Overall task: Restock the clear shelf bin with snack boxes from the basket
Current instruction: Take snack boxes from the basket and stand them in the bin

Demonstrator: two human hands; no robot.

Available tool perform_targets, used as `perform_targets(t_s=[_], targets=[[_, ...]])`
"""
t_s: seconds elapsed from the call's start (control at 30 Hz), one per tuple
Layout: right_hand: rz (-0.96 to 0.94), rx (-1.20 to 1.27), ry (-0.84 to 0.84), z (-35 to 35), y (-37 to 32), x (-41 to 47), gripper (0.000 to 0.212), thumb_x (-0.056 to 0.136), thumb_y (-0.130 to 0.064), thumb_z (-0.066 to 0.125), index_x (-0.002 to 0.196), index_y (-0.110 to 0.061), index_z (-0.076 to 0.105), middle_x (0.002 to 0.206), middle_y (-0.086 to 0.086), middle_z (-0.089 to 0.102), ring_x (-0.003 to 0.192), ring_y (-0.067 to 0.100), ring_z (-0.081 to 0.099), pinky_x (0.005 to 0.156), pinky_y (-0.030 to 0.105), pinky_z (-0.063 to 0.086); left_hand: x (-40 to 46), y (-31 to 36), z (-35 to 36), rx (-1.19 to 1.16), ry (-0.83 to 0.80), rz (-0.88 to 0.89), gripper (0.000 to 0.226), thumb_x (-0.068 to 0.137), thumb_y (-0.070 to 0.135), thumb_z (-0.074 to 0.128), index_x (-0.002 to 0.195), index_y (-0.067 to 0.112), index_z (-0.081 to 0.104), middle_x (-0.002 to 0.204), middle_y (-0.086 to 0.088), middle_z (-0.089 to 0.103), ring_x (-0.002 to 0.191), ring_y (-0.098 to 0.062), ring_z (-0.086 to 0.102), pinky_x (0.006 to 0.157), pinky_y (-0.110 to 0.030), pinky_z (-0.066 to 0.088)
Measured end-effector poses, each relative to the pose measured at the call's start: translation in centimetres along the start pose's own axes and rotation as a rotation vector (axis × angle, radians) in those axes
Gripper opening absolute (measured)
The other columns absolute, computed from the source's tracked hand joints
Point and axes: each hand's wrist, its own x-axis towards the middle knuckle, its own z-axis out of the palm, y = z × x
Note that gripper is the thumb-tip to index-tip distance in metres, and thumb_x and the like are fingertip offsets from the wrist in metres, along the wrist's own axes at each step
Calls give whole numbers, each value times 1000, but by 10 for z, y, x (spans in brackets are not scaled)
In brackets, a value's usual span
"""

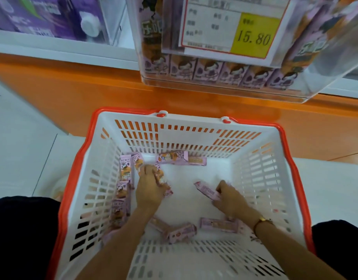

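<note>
Head view: both hands are reaching into the white slotted plastic basket with orange rim (pixel 196 136). Left hand (pixel 148 188) is gripping one pink snack box (pixel 163 178); right hand (pixel 230 199) is pinching another (pixel 207 190). About nine more are lying loose. Six are lining the clear shelf bin (pixel 307 91), far.

Bright, even light; motion blur throughout, wide-angle bending at edges.

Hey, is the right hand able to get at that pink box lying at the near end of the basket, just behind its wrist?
Probably yes. The right hand already grips one snack box, so it is occupied, but the near box lies uncovered on the basket floor with nothing over it.
</note>
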Motion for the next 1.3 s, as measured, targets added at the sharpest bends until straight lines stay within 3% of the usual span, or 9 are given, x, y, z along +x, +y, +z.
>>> perform_targets(t_s=[0.13, 0.33, 0.47, 0.6, 0.77, 0.9, 1.07, 1.13, 1.3], targets=[[55, 318, -156, -11, -10, 1, 36, 82, -12, 68, 73, -18, 34, 72, 1, 35, 64, 12, 34, 62, 26, 31, 4, -2, -5, 184, -114, -211, 61, 76, 31, 75, 123, 6, 44, 123, -8, 43, 108, -28, 54, 73, -33, 42], [53, 368, -252, -27, -41, -17, 43, 90, -14, 60, 126, -10, 37, 111, 6, 51, 82, 15, 51, 64, 20, 42, -9, 3, 2, 336, -485, 32, 34, 81, 27, 66, 114, 21, 67, 122, -5, 60, 115, -22, 53, 96, -27, 43], [1, 238, -362, -62, -54, -43, 39, 92, -7, 56, 126, 11, 48, 89, 7, 52, 72, 16, 48, 51, 11, 36, -21, 15, 14, 345, -663, 175, 32, 91, 21, 56, 122, 13, 56, 129, -11, 50, 114, -26, 54, 91, -30, 44], [11, 251, -378, -104, -57, -72, 61, 88, -22, 65, 139, -8, 35, 129, 1, 40, 122, 26, 44, 93, 27, 41, -22, 2, 5, 452, -653, 215, 29, 94, 21, 50, 120, 9, 47, 120, -11, 59, 107, -27, 57, 90, -36, 44], [-43, 186, -300, -144, -64, -106, 63, 86, -21, 68, 138, -9, 34, 139, 8, 43, 125, 28, 45, 108, 40, 38, -21, -11, -21, 530, -672, 214, 26, 93, 26, 53, 109, 6, 52, 117, -16, 59, 106, -28, 56, 80, -32, 41], [-122, 219, -284, -160, -68, -129, 50, 88, -17, 65, 129, -16, 36, 133, 8, 49, 113, 23, 51, 91, 30, 47, -16, 18, -47, 331, -659, 199, 39, 95, 36, 50, 104, 0, 65, 97, -12, 65, 83, -21, 58, 71, -26, 42], [-300, 293, -156, -192, -75, -174, 54, 91, -12, 61, 129, -27, 27, 116, -8, 49, 97, 4, 53, 70, 8, 46, -24, 114, -116, 44, -818, 336, 35, 93, 31, 54, 124, 15, 51, 104, 2, 61, 93, -15, 60, 72, -18, 47], [-366, 369, -96, -209, -79, -195, 52, 90, -17, 63, 132, -24, 33, 115, -8, 54, 97, 5, 55, 75, 10, 45, -35, 154, -151, 67, -817, 428, 37, 90, 40, 57, 124, 26, 49, 109, 10, 58, 97, -6, 58, 79, -19, 48], [-466, 565, 153, -257, -91, -229, 35, 91, -2, 49, 123, -16, 47, 73, 2, 44, 50, 4, 36, 43, 13, 27, -75, 239, -236, -19, -629, 687, 25, 80, 48, 67, 99, 33, 60, 102, 6, 68, 94, -12, 63, 80, -21, 48]])
